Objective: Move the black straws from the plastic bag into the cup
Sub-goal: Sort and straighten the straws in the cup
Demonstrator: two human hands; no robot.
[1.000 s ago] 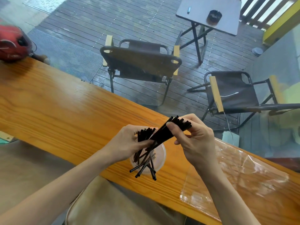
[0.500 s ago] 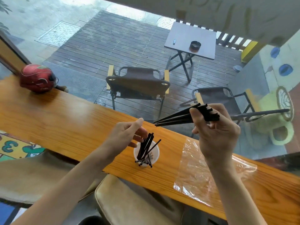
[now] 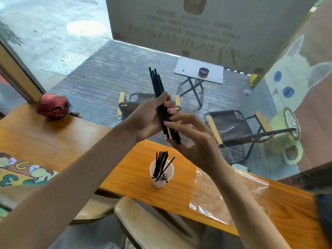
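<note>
Left hand [image 3: 149, 117] gripping an upright bundle of black straws [image 3: 159, 94] above the wooden counter [image 3: 125, 177], right hand [image 3: 194, 141] open-fingered touching its lower end, more straws in the cup [image 3: 161, 177], plastic bag [image 3: 224, 194] lying flat beside it

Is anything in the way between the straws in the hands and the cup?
Nothing visible is. The bundle of black straws sits upright in the left hand, with the right hand at its lower end. The cup stands open below on the counter, already holding some straws.
</note>
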